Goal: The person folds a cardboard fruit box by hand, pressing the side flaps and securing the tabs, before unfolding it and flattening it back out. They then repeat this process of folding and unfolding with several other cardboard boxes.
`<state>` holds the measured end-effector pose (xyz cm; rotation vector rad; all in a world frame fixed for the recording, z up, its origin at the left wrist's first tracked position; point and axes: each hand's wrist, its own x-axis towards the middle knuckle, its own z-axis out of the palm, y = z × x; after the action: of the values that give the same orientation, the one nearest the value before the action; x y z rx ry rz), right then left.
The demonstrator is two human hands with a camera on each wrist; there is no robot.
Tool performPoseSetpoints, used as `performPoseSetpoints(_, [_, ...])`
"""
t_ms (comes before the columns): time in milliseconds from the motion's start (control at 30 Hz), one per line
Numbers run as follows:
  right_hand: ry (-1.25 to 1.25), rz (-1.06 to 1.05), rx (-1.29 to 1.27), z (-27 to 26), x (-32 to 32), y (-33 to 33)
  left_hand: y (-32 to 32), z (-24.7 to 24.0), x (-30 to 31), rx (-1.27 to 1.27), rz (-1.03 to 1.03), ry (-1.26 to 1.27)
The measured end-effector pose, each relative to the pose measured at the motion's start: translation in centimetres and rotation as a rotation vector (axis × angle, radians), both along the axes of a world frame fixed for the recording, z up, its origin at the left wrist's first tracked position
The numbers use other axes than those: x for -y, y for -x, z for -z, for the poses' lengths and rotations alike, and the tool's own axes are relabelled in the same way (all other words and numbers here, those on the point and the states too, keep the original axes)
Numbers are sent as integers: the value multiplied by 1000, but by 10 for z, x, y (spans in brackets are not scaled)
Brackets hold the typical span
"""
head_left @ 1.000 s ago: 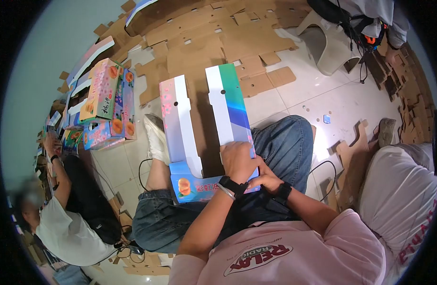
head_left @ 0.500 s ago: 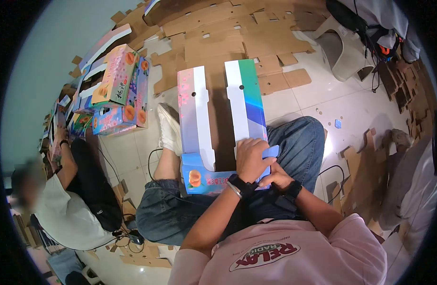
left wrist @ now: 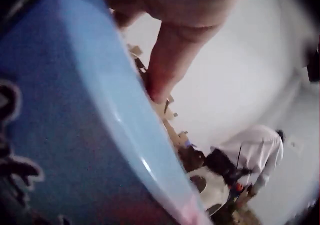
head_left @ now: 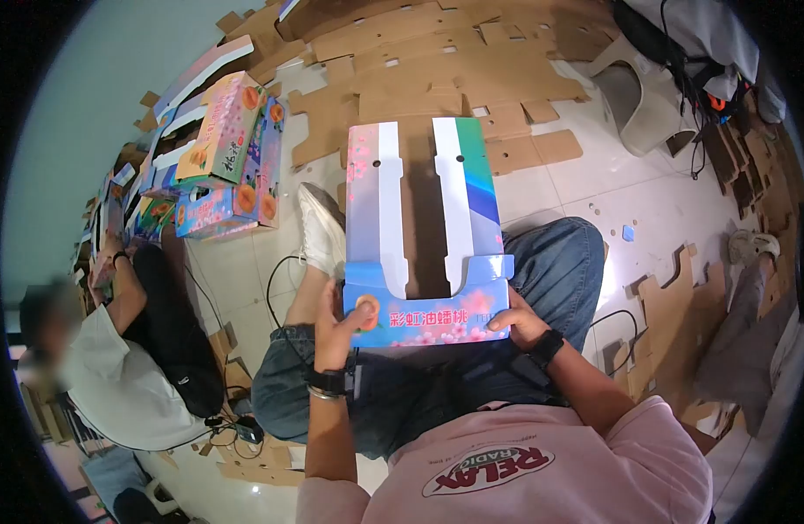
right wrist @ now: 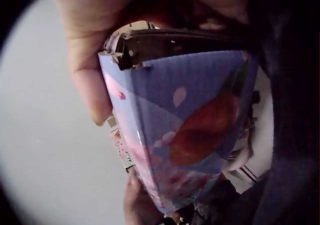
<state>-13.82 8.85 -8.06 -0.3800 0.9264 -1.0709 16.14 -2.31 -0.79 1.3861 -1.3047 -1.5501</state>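
Blue printed cardboard box (head_left: 430, 306) over the jeans (head_left: 302, 397), gripped at its near end.
Left hand (head_left: 334, 336) and right hand (head_left: 526, 327) pinch its near corners, thumbs in front, other fingers mostly hidden; uneven pressure could spring the protruding side tab (head_left: 496, 266) loose. The box's floor is hard to make out; beyond, flattened cardboard sheets (head_left: 376, 87) run out of view.

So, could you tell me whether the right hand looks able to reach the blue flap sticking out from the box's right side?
Probably yes: the right hand grips the box close to the blue flap, and nothing shows between them, though it would likely have to loosen its hold.
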Motion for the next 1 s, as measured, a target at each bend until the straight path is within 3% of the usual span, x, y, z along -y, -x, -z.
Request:
performPoseSetpoints(33, [1, -6, -3, 1, 0, 0, -5, 3, 0, -3, -6, 1])
performPoseSetpoints(100, [-4, -19, 5, 4, -1, 0, -18, 15, -2, -137, 50, -377])
performPoseSetpoints(433, [-3, 28, -103, -23, 1, 3, -13, 29, -30, -302, -134, -287])
performPoseSetpoints(533, [50, 45, -264, -61, 20, 15, -7, 29, -41, -359, -147, -248])
performPoseSetpoints(633, [172, 369, -864, -70, 34, 19, 12, 14, -44, -327, -166, -238])
performPoseSetpoints(767, [419, 333, -1096, -140, 56, -11, 24, 9, -49, -389, -175, -100])
performPoseSetpoints(833, [648, -65, -1199, -160, 64, -37, 27, -3, -51, -318, -160, -33])
performPoseSetpoints(900, [752, -192, -1117, -161, 75, -64, 30, 0, -59, -305, -194, -40])
performPoseSetpoints(1000, [832, -265, -1289, -162, 83, -92, 32, -2, -63, -101, -167, 66])
